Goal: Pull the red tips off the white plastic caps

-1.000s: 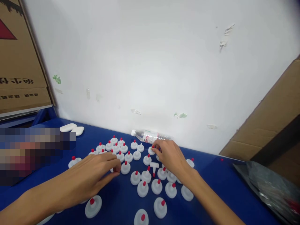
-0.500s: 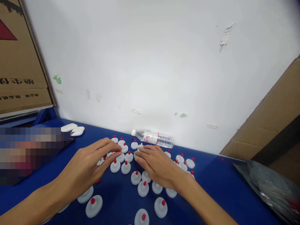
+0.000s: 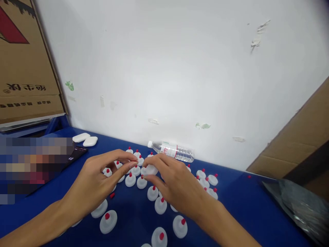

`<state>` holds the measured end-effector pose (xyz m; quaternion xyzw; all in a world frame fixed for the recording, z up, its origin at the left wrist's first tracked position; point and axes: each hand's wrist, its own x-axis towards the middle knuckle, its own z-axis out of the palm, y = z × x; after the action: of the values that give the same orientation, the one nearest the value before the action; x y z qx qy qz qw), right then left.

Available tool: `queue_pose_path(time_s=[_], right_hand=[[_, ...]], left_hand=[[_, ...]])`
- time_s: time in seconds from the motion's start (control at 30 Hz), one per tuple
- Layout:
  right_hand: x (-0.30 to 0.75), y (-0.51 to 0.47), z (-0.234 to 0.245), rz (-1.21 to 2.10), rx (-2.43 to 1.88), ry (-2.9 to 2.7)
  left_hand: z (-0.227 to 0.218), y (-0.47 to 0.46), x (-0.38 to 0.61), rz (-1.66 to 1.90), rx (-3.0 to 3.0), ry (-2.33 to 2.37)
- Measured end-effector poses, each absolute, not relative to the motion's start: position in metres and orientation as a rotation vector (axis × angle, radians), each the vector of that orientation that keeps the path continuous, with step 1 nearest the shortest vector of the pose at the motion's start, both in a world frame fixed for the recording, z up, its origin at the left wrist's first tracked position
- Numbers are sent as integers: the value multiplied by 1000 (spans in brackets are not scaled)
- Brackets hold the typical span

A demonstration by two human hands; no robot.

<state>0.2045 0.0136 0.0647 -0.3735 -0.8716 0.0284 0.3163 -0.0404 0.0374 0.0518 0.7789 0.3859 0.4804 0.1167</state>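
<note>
Many round white caps with small red tips stand on a blue table [image 3: 133, 219], among them a white cap [image 3: 108, 222] at the near left. My left hand [image 3: 102, 171] is closed in a pinch above the caps, with a bit of red, a small red tip [image 3: 134, 161], showing at its fingertips. Close beside it, my right hand [image 3: 174, 181] grips a white cap [image 3: 151, 169] between thumb and fingers, partly covered by them. A loose red tip [image 3: 112, 195] lies on the table below my left hand.
A clear water bottle [image 3: 185, 154] lies along the wall behind the caps. Two white rounded cases [image 3: 89, 141] and a blurred-out screen [image 3: 36, 164] are at left. Cardboard [image 3: 295, 130] and a grey plastic bag [image 3: 298, 202] are at right; a carton [image 3: 31, 68] stands far left.
My right hand has lifted from spread over the caps into a grip on one white cap. My left fingertips have come nearer to it. The view has shifted slightly.
</note>
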Motion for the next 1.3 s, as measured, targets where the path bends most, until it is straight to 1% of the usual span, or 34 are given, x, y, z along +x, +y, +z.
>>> queue_pose_path(time_s=[0.13, 0.3, 0.63, 0.8, 0.9, 1.03, 1.17, 1.3], right_hand=[[197, 3, 72, -18, -917, -2265], [200, 1, 79, -223, -879, -2301], [207, -2, 86, -300, -863, -2524], [209, -6, 92, -328, -762, -2430], [209, -10, 100, -273, -746, -2405], [209, -16, 112, -82, -680, -2408], [206, -17, 111, -48, -620, -2351], [201, -12, 99, -32, -622, -2280]], left_hand=[[51, 31, -35, 1355, 2202, 1073], [49, 26, -33, 1488, 2119, 1068], [57, 22, -27, 1502, 2103, 1049], [60, 19, -26, 1361, 1918, 977], [56, 23, -29, 1174, 1737, 894], [49, 30, -34, 1019, 1531, 745], [51, 30, -37, 947, 1425, 760], [56, 19, -33, 954, 1441, 851]])
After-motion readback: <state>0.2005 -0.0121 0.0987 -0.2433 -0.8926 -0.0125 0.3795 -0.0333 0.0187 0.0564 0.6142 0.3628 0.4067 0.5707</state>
